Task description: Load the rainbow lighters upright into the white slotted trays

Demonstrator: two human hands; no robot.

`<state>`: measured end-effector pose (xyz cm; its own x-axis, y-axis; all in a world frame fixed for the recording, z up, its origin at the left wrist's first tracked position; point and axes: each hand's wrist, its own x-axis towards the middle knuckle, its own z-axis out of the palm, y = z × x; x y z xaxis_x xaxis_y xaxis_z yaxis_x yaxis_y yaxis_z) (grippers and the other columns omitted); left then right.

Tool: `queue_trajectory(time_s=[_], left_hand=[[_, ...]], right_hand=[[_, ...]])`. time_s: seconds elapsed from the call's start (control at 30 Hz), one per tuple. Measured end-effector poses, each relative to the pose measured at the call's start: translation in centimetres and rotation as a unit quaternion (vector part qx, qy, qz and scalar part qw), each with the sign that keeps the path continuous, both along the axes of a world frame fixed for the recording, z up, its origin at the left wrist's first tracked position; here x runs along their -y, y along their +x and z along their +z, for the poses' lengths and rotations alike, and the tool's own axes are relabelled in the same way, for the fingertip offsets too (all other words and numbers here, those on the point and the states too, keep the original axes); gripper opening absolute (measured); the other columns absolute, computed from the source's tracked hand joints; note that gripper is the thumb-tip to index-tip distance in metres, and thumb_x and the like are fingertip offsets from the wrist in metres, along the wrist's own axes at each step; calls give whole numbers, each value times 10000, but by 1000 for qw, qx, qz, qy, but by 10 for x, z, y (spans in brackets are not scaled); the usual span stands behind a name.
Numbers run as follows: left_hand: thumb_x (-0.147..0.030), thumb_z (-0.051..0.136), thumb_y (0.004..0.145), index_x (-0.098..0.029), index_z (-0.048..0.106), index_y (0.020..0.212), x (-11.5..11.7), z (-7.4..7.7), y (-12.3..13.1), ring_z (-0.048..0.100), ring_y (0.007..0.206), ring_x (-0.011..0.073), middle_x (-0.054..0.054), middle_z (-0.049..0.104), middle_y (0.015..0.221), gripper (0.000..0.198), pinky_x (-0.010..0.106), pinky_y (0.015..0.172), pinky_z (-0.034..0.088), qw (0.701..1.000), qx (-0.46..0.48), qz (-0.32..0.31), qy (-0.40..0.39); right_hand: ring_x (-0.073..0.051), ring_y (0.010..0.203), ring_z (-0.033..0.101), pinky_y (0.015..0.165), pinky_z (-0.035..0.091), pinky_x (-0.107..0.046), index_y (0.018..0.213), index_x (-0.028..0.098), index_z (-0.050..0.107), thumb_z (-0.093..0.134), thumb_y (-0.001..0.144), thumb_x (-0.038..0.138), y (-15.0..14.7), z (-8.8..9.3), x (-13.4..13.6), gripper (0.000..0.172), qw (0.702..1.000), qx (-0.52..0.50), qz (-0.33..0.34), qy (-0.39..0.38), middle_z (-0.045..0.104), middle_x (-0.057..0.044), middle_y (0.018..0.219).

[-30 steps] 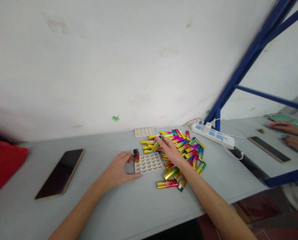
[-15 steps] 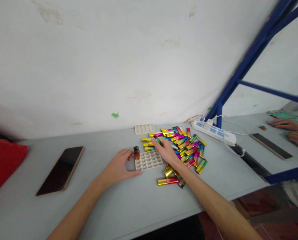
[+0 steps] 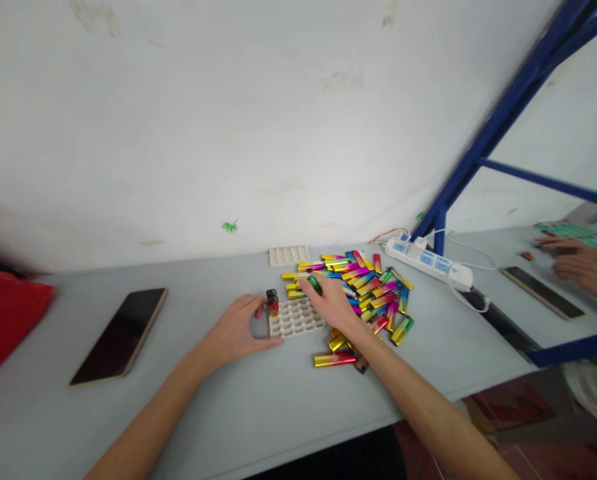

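Observation:
A white tray (image 3: 298,321) with rows of holes lies on the table. One lighter (image 3: 273,305), red and gold with a black top, stands upright in its back left corner. My left hand (image 3: 238,330) grips the tray's left end, thumb at the front corner and fingertips by the standing lighter. Above the tray's back right part, my right hand (image 3: 331,300) pinches a green lighter (image 3: 314,285); its lower end is hidden by the fingers. Beside and behind that hand spreads a pile of shiny multicoloured lighters (image 3: 378,293), partly covered by my forearm.
A second white tray (image 3: 289,255) lies against the wall. A white power strip (image 3: 428,262) with cables sits right of the pile, near a blue metal frame (image 3: 451,193). A dark phone (image 3: 121,337) and red cloth (image 3: 8,320) are left. Another person's hands (image 3: 585,267) show far right.
My right hand has tilted the green lighter more upright near the tray. My left hand stays at the tray's left end. The other person's hands have shifted slightly.

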<state>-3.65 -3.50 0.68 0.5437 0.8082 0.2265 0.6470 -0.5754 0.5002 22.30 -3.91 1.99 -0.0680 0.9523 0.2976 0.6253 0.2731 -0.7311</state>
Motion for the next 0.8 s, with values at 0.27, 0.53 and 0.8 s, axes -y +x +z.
queue_trajectory(time_s=[0.27, 0.53, 0.8], left_hand=[[-722, 880, 675, -258, 538, 836, 2, 1, 2, 653, 857, 286, 38, 672, 916, 598, 398, 794, 522, 1000, 0, 4, -5], [-731, 861, 709, -250, 538, 865, 3, 0, 3, 635, 891, 278, 36, 648, 931, 600, 389, 830, 507, 1000, -4, -4, -20], [-725, 861, 730, -259, 543, 864, 6, 3, 5, 647, 911, 280, 44, 668, 944, 580, 378, 838, 508, 1000, 7, -4, -13]], right_hand=[[-246, 999, 665, 917, 524, -359, 1036, 215, 651, 519, 1146, 373, -4, -7, 6, 234, 986, 51, 119, 105, 693, -90, 1044], [-235, 840, 670, 782, 506, -335, 957, 224, 666, 549, 1148, 451, -9, 1, 19, 319, 978, 102, 146, 110, 691, -64, 887], [-216, 832, 678, 745, 476, -302, 979, 210, 669, 582, 1143, 428, -12, -3, 22, 286, 968, 127, 211, 49, 723, -70, 903]])
